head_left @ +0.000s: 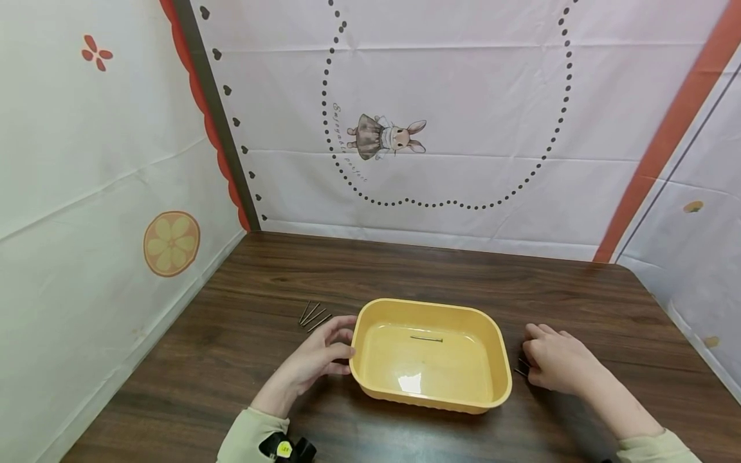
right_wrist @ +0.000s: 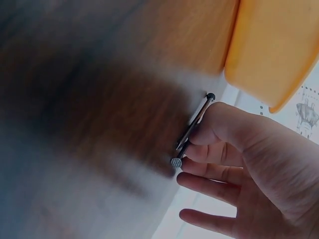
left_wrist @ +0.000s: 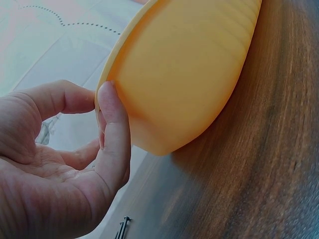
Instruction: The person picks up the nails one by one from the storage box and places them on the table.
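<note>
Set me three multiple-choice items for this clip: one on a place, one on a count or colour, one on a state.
1. Where do the loose nails lie?
A. left of the tub
B. inside a cup
C. on the wall

2. How many nails lie inside the yellow tub?
A. none
B. one
C. six

3. What is the right hand doing?
A. resting flat on the tub
B. pinching nails on the table
C. holding a hammer

Answers: 1 A, they lie by the left hand. 2 B, a single nail shows. 3 B, the wrist view shows nails between thumb and finger.
</note>
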### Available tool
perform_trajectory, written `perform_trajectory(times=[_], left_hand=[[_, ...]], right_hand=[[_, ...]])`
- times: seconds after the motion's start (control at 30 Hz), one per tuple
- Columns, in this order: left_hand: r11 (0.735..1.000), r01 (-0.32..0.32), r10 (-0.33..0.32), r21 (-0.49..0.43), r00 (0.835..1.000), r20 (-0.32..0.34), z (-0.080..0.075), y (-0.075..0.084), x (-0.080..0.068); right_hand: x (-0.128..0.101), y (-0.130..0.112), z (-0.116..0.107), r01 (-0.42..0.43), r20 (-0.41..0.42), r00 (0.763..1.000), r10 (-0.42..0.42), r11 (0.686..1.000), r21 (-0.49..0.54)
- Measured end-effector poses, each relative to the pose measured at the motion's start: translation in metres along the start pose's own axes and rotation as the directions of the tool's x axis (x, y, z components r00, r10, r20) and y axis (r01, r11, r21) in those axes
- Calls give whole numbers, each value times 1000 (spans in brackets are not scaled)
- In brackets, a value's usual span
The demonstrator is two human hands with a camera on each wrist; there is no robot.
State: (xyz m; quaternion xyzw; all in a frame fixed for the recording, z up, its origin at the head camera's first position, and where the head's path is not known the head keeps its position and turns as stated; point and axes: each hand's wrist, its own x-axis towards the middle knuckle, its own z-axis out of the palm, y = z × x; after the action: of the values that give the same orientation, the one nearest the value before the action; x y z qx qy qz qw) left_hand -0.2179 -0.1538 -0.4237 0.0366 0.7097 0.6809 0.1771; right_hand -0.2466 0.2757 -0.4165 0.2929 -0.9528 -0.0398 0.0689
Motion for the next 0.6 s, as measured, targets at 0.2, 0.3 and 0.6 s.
perform_trajectory(times=[0.2, 0.3, 0.6], left_hand=[[1000, -1, 1, 1, 1000, -2, 0, 0, 0], [1000, -4, 4, -4, 1000, 5, 0, 0, -1], [1000, -8, 8, -11, 1000, 19, 1, 2, -2]], right_hand=[[1, 1, 0, -9, 17, 1000, 9, 1000, -4], [1, 3, -1, -11, 20, 1000, 11, 1000, -2], [-1, 3, -5, -39, 45, 998, 38, 999, 18]])
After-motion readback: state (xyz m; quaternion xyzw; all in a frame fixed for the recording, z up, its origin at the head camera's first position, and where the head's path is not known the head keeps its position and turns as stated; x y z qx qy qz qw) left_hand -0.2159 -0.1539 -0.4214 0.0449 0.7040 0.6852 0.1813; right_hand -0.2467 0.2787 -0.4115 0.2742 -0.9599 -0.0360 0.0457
